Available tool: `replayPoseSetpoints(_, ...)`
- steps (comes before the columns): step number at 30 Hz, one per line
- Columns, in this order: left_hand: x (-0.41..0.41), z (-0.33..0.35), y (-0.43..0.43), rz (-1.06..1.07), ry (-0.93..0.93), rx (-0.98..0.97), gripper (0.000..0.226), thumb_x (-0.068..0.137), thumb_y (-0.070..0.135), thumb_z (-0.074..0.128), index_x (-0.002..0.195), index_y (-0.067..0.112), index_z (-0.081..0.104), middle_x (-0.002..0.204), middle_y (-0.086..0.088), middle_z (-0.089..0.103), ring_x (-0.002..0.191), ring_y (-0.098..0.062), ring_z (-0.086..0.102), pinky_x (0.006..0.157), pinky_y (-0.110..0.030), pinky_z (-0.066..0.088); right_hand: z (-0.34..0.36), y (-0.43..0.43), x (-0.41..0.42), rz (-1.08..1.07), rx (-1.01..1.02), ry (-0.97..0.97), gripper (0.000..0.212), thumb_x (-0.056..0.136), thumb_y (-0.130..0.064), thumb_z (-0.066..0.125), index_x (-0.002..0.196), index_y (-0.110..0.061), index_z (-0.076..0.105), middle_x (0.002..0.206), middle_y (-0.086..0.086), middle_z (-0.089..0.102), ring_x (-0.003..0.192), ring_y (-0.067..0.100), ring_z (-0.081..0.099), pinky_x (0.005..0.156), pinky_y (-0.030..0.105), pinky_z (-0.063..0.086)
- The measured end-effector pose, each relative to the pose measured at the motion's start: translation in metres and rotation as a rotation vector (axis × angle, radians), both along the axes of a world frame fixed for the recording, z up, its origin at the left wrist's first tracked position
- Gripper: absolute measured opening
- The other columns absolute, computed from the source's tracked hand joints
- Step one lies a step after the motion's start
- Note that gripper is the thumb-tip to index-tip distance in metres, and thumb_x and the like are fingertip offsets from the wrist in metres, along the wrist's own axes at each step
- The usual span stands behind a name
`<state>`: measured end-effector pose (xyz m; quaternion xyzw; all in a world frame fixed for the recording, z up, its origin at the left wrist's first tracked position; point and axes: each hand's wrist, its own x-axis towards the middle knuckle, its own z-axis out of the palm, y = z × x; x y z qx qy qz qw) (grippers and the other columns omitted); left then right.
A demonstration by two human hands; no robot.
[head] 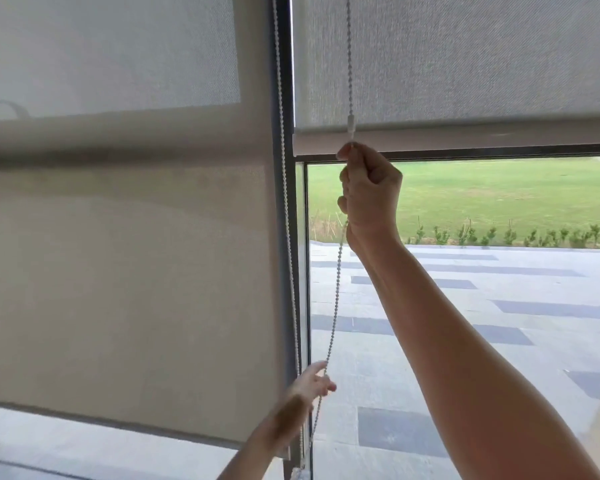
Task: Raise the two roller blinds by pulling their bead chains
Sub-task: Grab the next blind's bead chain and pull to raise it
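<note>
The right roller blind (465,64) is grey fabric, and its bottom bar (482,138) sits high over the window. A white bead chain (335,306) hangs in front of it, with a plastic connector (351,128) just above my right hand (369,195). That hand is fisted on the chain, arm raised. Lower down, my left hand (312,379) has its fingers apart and touches the same chain strand. The left roller blind (118,271) hangs much lower, its hem near the bottom. Another bead chain (286,202) runs down the dark mullion.
A dark vertical window frame (281,237) separates the two blinds. Through the glass there is a paved terrace (465,306), a row of small plants and a green lawn (499,195).
</note>
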<state>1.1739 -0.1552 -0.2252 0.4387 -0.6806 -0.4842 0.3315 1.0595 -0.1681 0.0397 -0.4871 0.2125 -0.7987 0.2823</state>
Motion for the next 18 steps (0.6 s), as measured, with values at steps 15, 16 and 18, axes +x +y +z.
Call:
replayPoseSetpoints(15, -0.036, 0.245, -0.026, 0.188, 0.488, -0.639, 0.029, 0.104, 0.020, 0.033, 0.098, 0.013, 0.061, 0.064, 0.000, 0.058, 0.046, -0.009, 0.048, 0.041, -0.022, 0.041, -0.283, 0.000, 0.001, 0.010, 0.549, 0.190, 0.032, 0.095, -0.002, 0.049, 0.066, -0.009, 0.063, 0.049, -0.006, 0.031, 0.044, 0.008, 0.021, 0.047, 0.023, 0.016)
replayPoseSetpoints(16, -0.042, 0.230, -0.028, 0.251, 0.484, -0.665, 0.031, 0.103, 0.015, 0.034, 0.086, 0.014, 0.060, 0.057, 0.001, 0.049, 0.043, -0.008, 0.039, 0.041, -0.022, 0.033, -0.299, 0.000, -0.005, -0.003, 0.585, 0.213, 0.033, 0.094, -0.002, 0.051, 0.064, -0.009, 0.064, 0.048, -0.005, 0.031, 0.043, 0.008, 0.021, 0.045, 0.021, 0.016)
replayPoseSetpoints(18, -0.052, 0.185, -0.032, 0.440, 0.470, -0.746, 0.036, 0.101, 0.005, 0.036, 0.071, 0.017, 0.051, 0.055, 0.004, 0.039, 0.047, -0.009, 0.032, 0.047, -0.025, 0.028, -0.330, 0.000, -0.017, -0.039, 0.664, 0.290, 0.037, 0.091, 0.002, 0.054, 0.058, -0.012, 0.065, 0.044, -0.005, 0.033, 0.039, 0.009, 0.023, 0.041, 0.019, 0.018)
